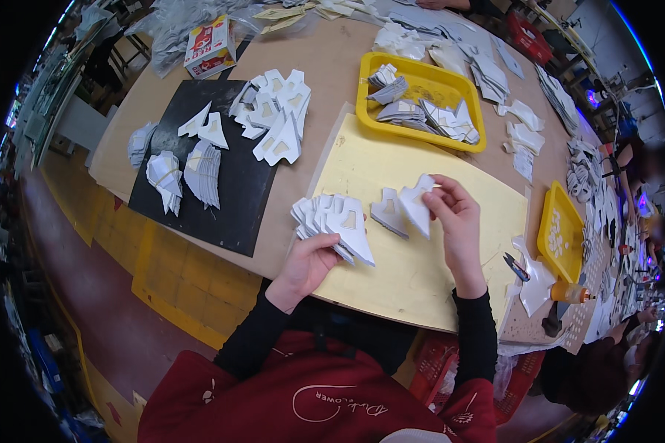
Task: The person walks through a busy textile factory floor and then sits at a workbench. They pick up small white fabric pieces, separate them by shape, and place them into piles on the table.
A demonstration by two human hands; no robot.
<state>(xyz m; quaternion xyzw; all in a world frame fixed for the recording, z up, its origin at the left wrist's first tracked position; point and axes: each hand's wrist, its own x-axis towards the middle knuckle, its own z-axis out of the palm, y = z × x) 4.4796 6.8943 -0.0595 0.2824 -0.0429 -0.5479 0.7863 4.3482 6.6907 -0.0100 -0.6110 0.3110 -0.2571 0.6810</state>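
Fanned out in my left hand (pixel 308 267) is a stack of white cut pieces (pixel 347 225) with grey edges and small cream patches. The thumb presses on top, closing the hand around them. My right hand (pixel 454 214) pinches one white cut piece (pixel 418 203) by its upper edge, thumb against fingers. Just left of that piece, a small stack of similar pieces (pixel 389 213) lies on the pale yellow board (pixel 391 288), between my two hands.
Left, a black mat (pixel 233 210) bears bundled stacks (pixel 203 173) and a loose pile (pixel 277 111). A yellow tray (pixel 421 136) with pieces stands beyond the board. To the right are a pen (pixel 517 267), a glue bottle (pixel 571 293) and a smaller yellow tray (pixel 547 221).
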